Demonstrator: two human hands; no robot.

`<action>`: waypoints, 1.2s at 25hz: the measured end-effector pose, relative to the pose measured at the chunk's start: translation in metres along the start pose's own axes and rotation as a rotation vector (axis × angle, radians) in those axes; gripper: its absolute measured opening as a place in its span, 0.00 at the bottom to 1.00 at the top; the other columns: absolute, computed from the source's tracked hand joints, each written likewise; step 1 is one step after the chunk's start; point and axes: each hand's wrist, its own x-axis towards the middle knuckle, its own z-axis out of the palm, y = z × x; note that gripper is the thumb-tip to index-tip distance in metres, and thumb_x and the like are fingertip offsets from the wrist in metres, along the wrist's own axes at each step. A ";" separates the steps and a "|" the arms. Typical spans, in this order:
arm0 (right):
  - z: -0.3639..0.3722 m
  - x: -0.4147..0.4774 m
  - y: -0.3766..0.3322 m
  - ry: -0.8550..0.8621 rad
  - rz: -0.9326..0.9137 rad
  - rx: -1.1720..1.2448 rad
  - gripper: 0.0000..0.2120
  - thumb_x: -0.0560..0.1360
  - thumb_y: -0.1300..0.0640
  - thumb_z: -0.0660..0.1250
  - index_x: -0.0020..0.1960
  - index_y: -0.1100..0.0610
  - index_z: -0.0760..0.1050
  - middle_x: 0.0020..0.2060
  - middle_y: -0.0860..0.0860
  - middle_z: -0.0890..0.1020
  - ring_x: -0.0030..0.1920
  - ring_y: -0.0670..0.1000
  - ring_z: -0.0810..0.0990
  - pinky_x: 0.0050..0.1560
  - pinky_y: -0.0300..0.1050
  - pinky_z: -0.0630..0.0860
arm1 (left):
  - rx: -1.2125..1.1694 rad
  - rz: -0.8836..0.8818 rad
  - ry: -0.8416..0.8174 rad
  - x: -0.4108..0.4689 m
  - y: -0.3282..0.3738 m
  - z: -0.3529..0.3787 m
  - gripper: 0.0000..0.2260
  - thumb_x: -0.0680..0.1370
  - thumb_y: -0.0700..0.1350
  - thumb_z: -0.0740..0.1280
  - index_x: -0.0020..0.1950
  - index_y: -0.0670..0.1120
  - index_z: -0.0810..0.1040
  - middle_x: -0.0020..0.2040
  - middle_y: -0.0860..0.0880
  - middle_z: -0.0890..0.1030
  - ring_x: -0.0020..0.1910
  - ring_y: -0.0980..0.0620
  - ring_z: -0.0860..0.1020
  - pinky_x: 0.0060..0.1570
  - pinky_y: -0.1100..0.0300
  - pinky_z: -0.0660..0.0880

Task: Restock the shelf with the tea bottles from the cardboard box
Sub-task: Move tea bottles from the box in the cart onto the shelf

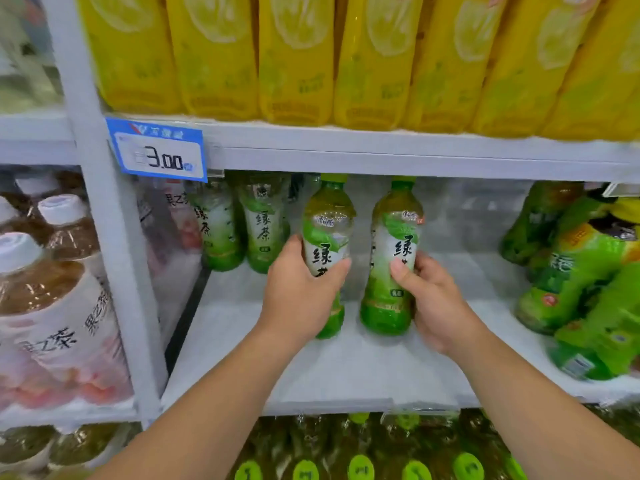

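A big white shelf [346,368] fills the middle, and most of its floor is bare. Above it stands a row of tall yellow bottles [298,57]. On the far left are bottles with white caps [52,258]. On the right lies a heap of green packs [585,282]. Below the shelf you can see green caps [360,467]. At the back left of the shelf stand two green tea bottles [239,226], close side by side. In front of them are two more, both upright. The left hand [298,292] has its fingers and thumb wrapped tight around the left tea bottle [327,237]. The right hand [433,299] grips the right tea bottle [394,258] the same way, thumb in front. A blue price tag [159,150] hangs on the rail above.
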 end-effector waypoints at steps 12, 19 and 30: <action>-0.007 0.058 0.019 -0.084 -0.251 -0.205 0.23 0.72 0.51 0.69 0.66 0.49 0.73 0.57 0.46 0.84 0.59 0.46 0.82 0.61 0.48 0.78 | 0.037 0.254 0.127 0.060 -0.043 0.044 0.25 0.76 0.51 0.72 0.70 0.51 0.67 0.66 0.53 0.73 0.67 0.53 0.71 0.70 0.53 0.68; -0.016 0.079 0.024 -0.027 -0.246 -0.493 0.16 0.73 0.59 0.74 0.59 0.52 0.77 0.50 0.48 0.85 0.49 0.44 0.84 0.54 0.44 0.81 | 0.394 0.071 0.073 0.052 -0.057 0.048 0.24 0.75 0.42 0.73 0.67 0.43 0.68 0.60 0.47 0.67 0.59 0.47 0.72 0.57 0.61 0.67; 0.006 0.140 0.039 0.140 -0.361 -0.449 0.11 0.72 0.59 0.76 0.51 0.54 0.78 0.43 0.48 0.84 0.45 0.47 0.83 0.48 0.43 0.80 | 0.210 -0.007 0.262 0.098 -0.060 0.071 0.21 0.74 0.35 0.70 0.64 0.43 0.68 0.61 0.43 0.77 0.62 0.42 0.75 0.64 0.48 0.72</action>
